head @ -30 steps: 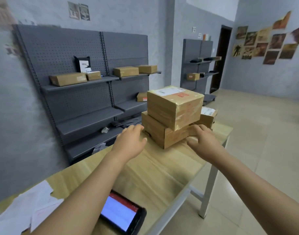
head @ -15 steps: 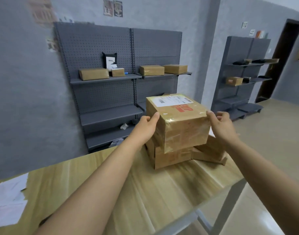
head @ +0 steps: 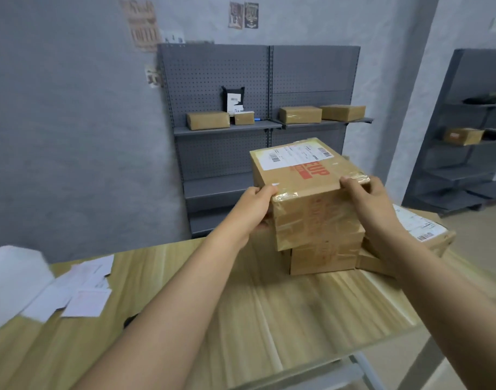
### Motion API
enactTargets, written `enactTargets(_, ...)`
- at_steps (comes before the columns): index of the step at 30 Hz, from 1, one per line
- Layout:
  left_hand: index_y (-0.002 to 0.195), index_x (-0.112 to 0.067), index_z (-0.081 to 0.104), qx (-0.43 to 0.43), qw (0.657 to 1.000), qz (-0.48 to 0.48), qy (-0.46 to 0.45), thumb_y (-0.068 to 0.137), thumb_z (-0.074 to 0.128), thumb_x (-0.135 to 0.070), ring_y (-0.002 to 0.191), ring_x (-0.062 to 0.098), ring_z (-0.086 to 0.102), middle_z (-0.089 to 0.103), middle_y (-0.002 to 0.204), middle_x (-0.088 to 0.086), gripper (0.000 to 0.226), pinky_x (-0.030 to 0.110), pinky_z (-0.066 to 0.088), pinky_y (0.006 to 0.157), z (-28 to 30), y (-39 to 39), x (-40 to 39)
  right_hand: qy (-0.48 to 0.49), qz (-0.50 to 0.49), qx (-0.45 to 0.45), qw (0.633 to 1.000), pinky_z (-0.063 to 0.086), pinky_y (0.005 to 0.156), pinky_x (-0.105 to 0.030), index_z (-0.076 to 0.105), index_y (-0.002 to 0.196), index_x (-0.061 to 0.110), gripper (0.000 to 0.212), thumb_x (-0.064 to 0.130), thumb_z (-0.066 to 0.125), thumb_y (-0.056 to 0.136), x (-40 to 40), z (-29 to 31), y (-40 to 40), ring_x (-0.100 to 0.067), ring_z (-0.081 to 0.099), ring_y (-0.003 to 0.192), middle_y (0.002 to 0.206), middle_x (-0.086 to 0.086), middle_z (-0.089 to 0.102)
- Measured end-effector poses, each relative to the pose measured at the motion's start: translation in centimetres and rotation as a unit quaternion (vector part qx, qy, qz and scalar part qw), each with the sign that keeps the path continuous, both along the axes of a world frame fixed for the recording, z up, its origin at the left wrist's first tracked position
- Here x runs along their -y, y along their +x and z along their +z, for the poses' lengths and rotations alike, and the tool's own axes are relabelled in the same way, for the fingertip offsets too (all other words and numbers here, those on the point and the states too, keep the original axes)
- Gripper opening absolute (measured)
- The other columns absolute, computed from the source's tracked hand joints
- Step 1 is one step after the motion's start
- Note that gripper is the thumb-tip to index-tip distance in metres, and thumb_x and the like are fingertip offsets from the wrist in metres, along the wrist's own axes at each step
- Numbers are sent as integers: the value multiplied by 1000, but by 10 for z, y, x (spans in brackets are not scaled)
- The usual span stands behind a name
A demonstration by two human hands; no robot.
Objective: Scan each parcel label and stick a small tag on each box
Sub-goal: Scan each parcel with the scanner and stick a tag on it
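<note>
Now my left hand (head: pixel 255 205) and right hand (head: pixel 375 204) grip the top taped cardboard box (head: pixel 308 192) by its sides, on the stack at the wooden table's (head: pixel 241 305) far edge, and it looks stiff, slippery and maybe heavy.

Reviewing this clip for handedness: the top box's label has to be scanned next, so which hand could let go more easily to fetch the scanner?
Left, probably. Both hands grip the top box, but the left hand is on the side of the dark device half hidden under that forearm; the right hand is away from it.
</note>
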State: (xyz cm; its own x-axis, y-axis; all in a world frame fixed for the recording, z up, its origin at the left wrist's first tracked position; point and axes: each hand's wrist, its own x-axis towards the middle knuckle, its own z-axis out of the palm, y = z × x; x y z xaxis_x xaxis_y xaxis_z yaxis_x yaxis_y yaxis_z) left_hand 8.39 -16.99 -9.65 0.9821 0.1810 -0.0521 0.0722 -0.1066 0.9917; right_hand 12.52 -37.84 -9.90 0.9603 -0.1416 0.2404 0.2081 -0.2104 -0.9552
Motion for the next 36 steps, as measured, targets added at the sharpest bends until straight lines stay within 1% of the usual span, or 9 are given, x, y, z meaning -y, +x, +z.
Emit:
enactTargets(3, 110, -23, 56, 12, 999, 37, -14, 74, 53, -50, 93, 20, 69, 70, 102, 2, 46, 39, 57, 79, 3, -30, -37, -2, 24, 8, 1000, 41, 84, -37, 42, 134, 24, 55, 53, 53, 89, -40, 3, -24, -18, 51, 103, 114, 5, 53)
enactTargets(6, 111, -24, 59, 18, 998, 67, -9, 69, 53, -50, 87, 20, 70, 71, 93, 0, 49, 44, 55, 88, 0, -67, -78, 7, 44, 9, 999, 39, 79, -33, 45, 129, 26, 51, 53, 54, 87, -84, -2, -54, -15, 54, 99, 111, 6, 56)
enactTargets(9, 111, -25, 60, 24, 995, 98, -10, 76, 53, -45, 82, 17, 68, 70, 85, -4, 41, 38, 56, 82, -9, -111, -123, 33, 80, 7, 996, 40, 68, -25, 51, 119, 26, 43, 51, 59, 84, -130, -12, -91, -5, 55, 91, 98, 14, 59)
enactTargets(13, 100, -25, 59, 28, 990, 137, -15, 81, 53, -38, 75, 12, 70, 72, 75, -11, 24, 35, 54, 77, -28, -176, -181, 70, 125, -18, 989, 44, 73, -28, 52, 119, 26, 44, 48, 64, 82, -189, -35, -145, -5, 58, 93, 102, 12, 62)
enactTargets(18, 107, -21, 60, -7, 984, 180, -17, 68, 57, -45, 79, 15, 66, 69, 87, -7, 46, 33, 52, 71, -56, -249, -236, 80, 166, -49, 982, 45, 56, -16, 51, 114, 20, 37, 36, 66, 84, -248, -75, -209, 2, 64, 77, 95, 11, 66)
enactTargets(21, 103, -33, 57, -19, 982, 185, 12, 64, 68, -53, 88, 9, 68, 69, 95, -15, 44, 33, 53, 77, -74, -283, -260, 63, 195, -79, 976, 44, 48, -10, 51, 114, 24, 33, 34, 65, 86, -271, -95, -239, 6, 65, 67, 82, 16, 68)
enactTargets(29, 103, -34, 49, -107, 978, 175, 37, 70, 71, -42, 81, 3, 67, 66, 100, -12, 40, 25, 48, 62, -102, -334, -306, -14, 280, -167, 945, 43, 55, -18, 48, 118, 29, 45, 39, 69, 80, -299, -115, -281, -10, 64, 78, 102, 7, 66)
enactTargets(33, 121, -34, 37, -147, 976, 155, 41, 76, 63, -40, 88, 11, 66, 65, 101, -12, 52, 32, 52, 74, -106, -339, -313, -51, 293, -173, 939, 52, 88, -39, 46, 119, 26, 47, 40, 69, 80, -304, -116, -284, -18, 64, 101, 112, 4, 63)
enactTargets(36, 119, -38, 37, -170, 974, 144, 47, 72, 61, -41, 84, 16, 69, 67, 98, -11, 53, 35, 56, 74, -101, -339, -314, -60, 311, -178, 932, 51, 93, -43, 46, 118, 26, 46, 40, 68, 80, -303, -115, -280, -17, 65, 101, 114, 3, 63)
